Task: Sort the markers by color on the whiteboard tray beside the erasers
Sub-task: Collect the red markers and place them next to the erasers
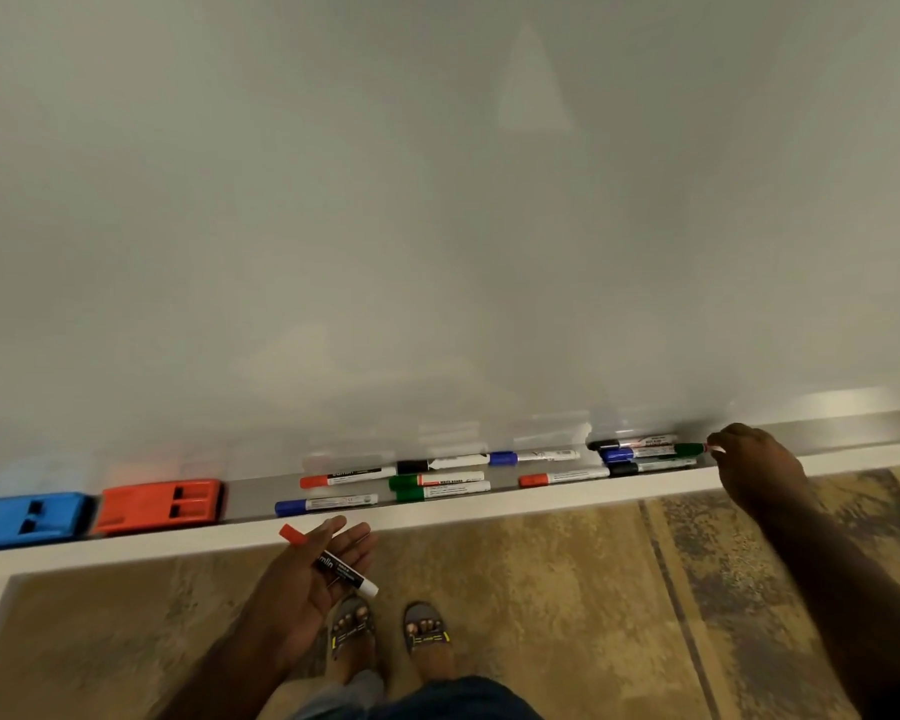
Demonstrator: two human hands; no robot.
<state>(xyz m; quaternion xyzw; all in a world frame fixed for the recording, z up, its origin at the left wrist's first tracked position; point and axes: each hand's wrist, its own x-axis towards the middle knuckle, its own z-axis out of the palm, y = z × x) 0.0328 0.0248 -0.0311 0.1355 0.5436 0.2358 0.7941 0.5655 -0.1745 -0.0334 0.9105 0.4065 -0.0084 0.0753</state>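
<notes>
**Marker sorting: 1 in hand, another being pinched off the far pile**

So the tray [437, 517] under the whiteboard [437, 200] is a jumble right now. The blue eraser [24, 517] and orange eraser [159, 504] sit side by side at the left end, and the markers are scattered to their right, colours all mixed: reds, greens, blues and blacks in no order.

Left hand [307, 579] hangs just below the tray edge, palm up, fingers spread loosely, with a red-capped marker [333, 561] lying across them. More cradled than gripped.

Right hand [754, 462] is out at the far right cluster, fingertips pressed together on the tail end of the green marker [689, 450] that lies on top of that pile. That's a pinch grip by the very end.

My guess on handling: these are light, stiff, smooth plastic tubes, so they'll roll and slip easily. Grabbing mid-barrel would feel steadier than the tip, and pulling 1 from a stack could nudge its neighbours off the ledge.
</notes>
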